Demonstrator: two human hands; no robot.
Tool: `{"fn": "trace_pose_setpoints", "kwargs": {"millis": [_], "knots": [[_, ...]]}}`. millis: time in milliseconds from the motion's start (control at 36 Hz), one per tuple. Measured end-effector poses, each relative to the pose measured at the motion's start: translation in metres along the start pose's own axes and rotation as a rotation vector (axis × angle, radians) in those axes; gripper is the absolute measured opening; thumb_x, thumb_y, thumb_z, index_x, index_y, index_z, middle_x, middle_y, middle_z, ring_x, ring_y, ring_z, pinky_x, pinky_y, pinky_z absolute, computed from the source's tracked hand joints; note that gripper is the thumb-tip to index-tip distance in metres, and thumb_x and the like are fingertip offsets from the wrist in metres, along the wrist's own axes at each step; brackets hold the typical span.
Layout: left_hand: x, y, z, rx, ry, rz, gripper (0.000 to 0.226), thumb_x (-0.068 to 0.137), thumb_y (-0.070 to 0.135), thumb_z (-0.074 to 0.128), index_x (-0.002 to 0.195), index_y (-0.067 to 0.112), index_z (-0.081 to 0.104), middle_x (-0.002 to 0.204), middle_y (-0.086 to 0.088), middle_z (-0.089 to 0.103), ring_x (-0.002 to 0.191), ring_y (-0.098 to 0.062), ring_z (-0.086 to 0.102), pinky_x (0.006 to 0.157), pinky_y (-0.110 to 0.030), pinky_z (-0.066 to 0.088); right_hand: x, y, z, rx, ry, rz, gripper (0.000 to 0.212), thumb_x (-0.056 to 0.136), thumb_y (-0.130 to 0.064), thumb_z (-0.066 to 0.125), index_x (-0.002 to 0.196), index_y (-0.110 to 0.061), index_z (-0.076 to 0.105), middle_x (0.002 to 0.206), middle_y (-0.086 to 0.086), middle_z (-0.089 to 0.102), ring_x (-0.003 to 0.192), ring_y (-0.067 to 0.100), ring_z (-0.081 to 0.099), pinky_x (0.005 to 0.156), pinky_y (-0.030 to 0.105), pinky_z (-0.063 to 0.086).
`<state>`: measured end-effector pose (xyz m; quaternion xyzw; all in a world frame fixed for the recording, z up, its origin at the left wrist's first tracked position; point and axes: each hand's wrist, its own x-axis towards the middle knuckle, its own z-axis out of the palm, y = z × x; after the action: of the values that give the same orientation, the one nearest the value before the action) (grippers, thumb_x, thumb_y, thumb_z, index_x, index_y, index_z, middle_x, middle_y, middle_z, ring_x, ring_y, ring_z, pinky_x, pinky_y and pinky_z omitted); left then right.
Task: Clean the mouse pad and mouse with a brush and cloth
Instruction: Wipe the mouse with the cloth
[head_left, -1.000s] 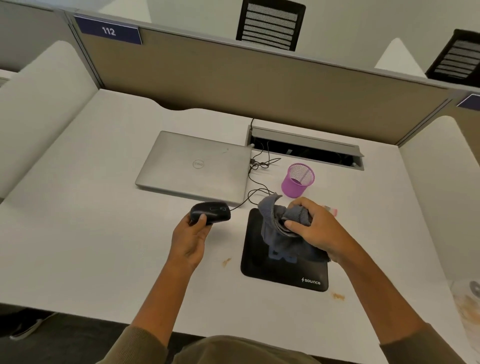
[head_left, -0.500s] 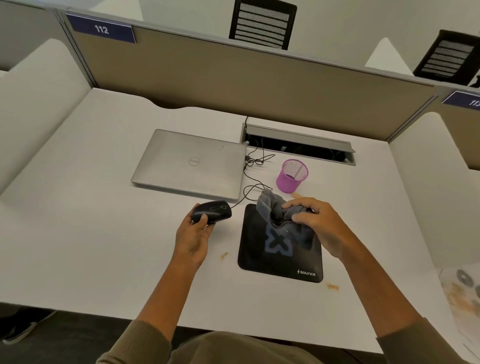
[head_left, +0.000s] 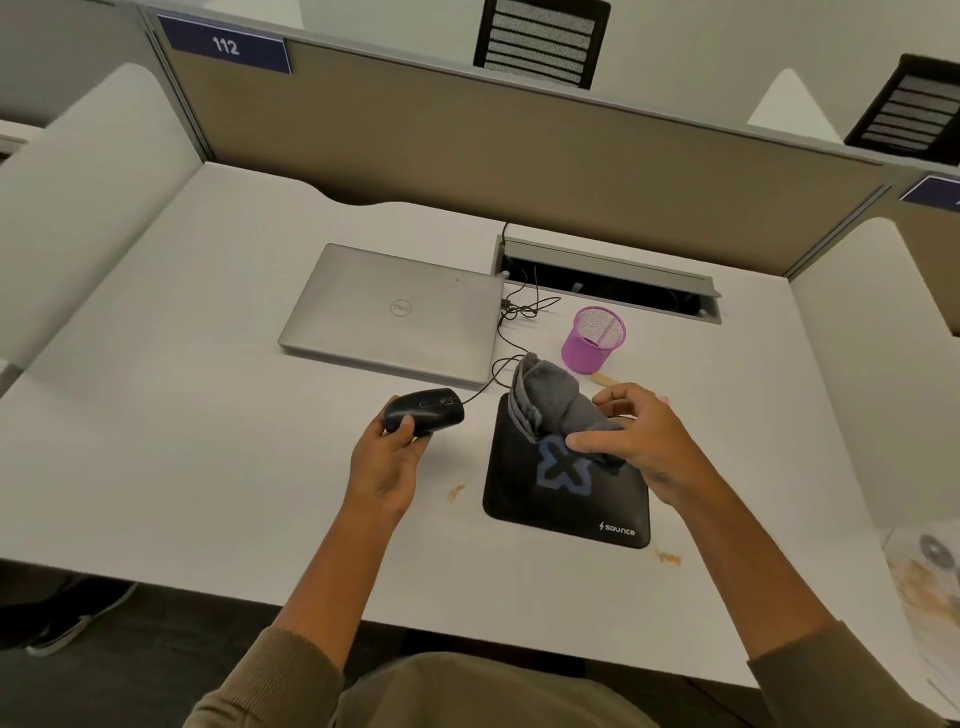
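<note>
A black mouse pad (head_left: 550, 499) with a blue X lies on the white desk (head_left: 208, 441). A crumpled grey cloth (head_left: 548, 392) rests on its far edge. My right hand (head_left: 636, 441) sits over the cloth with fingers spread, its fingertips touching the cloth's near part. To the left of the pad, my left hand (head_left: 387, 460) holds the black wired mouse (head_left: 428, 410) just off the pad. A pale wooden brush handle (head_left: 602, 378) peeks out behind my right hand, the rest hidden.
A shut silver laptop (head_left: 395, 312) lies behind the mouse, its cable (head_left: 514, 317) looping to a cable slot (head_left: 608, 283). A purple mesh cup (head_left: 595, 340) stands behind the cloth. Brown stains (head_left: 456, 492) mark the desk beside the pad. Partition walls enclose the desk.
My right hand has loosened from a tight grip on the cloth to spread fingers, and the cloth has settled toward the pad's far edge, uncovering the X. The left hand and mouse stayed put.
</note>
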<state>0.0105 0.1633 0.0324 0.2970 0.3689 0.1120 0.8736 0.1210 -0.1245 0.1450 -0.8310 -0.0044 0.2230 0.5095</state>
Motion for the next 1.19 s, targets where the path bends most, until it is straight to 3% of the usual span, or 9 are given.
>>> {"fn": "trace_pose_setpoints", "kwargs": {"millis": [111,194,417,583,694,833,972,1083,1194], "knots": [[-0.004,0.001,-0.004,-0.001,0.003,0.007,0.041,0.103,-0.004,0.058,0.143,0.005,0.058,0.141,-0.022,0.061,0.131,-0.034,0.062,0.114,-0.05,0.049,-0.004,-0.005,0.004,-0.068,0.007,-0.111,0.041,0.064,-0.021,0.1,0.098,-0.021,0.077,0.095,0.002,0.075,0.091,0.024,0.073,0.078,0.041,0.067],[-0.007,0.003,-0.007,-0.009,0.007,0.013,0.041,0.103,-0.005,0.056,0.143,0.005,0.058,0.14,-0.021,0.061,0.131,-0.034,0.061,0.115,-0.051,0.047,-0.005,-0.009,0.008,-0.094,0.05,-0.144,0.038,0.068,-0.019,0.097,0.1,-0.027,0.079,0.1,-0.003,0.075,0.092,0.019,0.072,0.078,0.037,0.066],[-0.01,0.01,-0.012,-0.012,0.004,0.027,0.04,0.104,-0.006,0.055,0.142,0.004,0.058,0.139,-0.021,0.062,0.129,-0.034,0.063,0.114,-0.051,0.049,-0.002,-0.008,0.011,-0.256,0.095,-0.229,0.049,0.065,-0.018,0.098,0.103,-0.023,0.066,0.102,-0.001,0.069,0.09,0.021,0.07,0.073,0.041,0.066],[-0.011,0.014,-0.015,-0.011,-0.002,0.039,0.041,0.104,-0.006,0.055,0.144,0.003,0.056,0.14,-0.023,0.062,0.129,-0.034,0.063,0.114,-0.051,0.049,-0.002,-0.008,0.01,-0.248,0.084,-0.279,0.051,0.062,-0.013,0.098,0.106,-0.028,0.079,0.103,-0.002,0.074,0.095,0.018,0.073,0.08,0.039,0.067],[-0.012,0.017,-0.018,-0.014,0.0,0.047,0.042,0.104,-0.006,0.055,0.145,0.003,0.056,0.14,-0.022,0.062,0.129,-0.033,0.064,0.113,-0.05,0.05,-0.001,-0.007,0.009,-0.198,0.084,-0.251,0.073,0.059,-0.016,0.102,0.125,-0.023,0.072,0.11,-0.002,0.073,0.099,0.015,0.071,0.081,0.028,0.064],[-0.012,0.02,-0.021,-0.016,0.003,0.046,0.042,0.104,-0.005,0.055,0.145,0.004,0.056,0.14,-0.022,0.062,0.129,-0.034,0.064,0.113,-0.051,0.049,-0.003,-0.005,0.007,-0.035,0.1,-0.202,0.056,0.055,-0.005,0.102,0.102,-0.013,0.073,0.1,0.006,0.075,0.091,0.022,0.074,0.073,0.031,0.065],[-0.012,0.021,-0.022,-0.014,0.008,0.046,0.043,0.104,-0.006,0.054,0.147,0.004,0.055,0.14,-0.021,0.062,0.129,-0.034,0.063,0.115,-0.053,0.048,-0.005,0.003,0.007,0.239,0.045,-0.155,0.05,0.063,-0.001,0.096,0.109,-0.014,0.082,0.114,0.006,0.079,0.107,0.026,0.075,0.087,0.048,0.065],[-0.012,0.022,-0.022,-0.011,0.003,0.045,0.043,0.105,-0.005,0.054,0.146,0.005,0.055,0.14,-0.022,0.061,0.13,-0.034,0.063,0.115,-0.053,0.047,0.002,0.011,0.009,0.377,-0.005,-0.09,0.066,0.068,0.003,0.092,0.129,-0.015,0.075,0.125,0.011,0.075,0.117,0.028,0.072,0.098,0.046,0.06],[-0.012,0.024,-0.022,-0.015,0.0,0.044,0.042,0.105,-0.004,0.054,0.146,0.005,0.055,0.141,-0.022,0.061,0.13,-0.035,0.063,0.115,-0.053,0.048,0.007,0.013,0.01,0.5,-0.058,0.029,0.068,0.067,0.009,0.09,0.13,-0.004,0.069,0.128,0.018,0.072,0.118,0.038,0.071,0.1,0.053,0.059]]}}
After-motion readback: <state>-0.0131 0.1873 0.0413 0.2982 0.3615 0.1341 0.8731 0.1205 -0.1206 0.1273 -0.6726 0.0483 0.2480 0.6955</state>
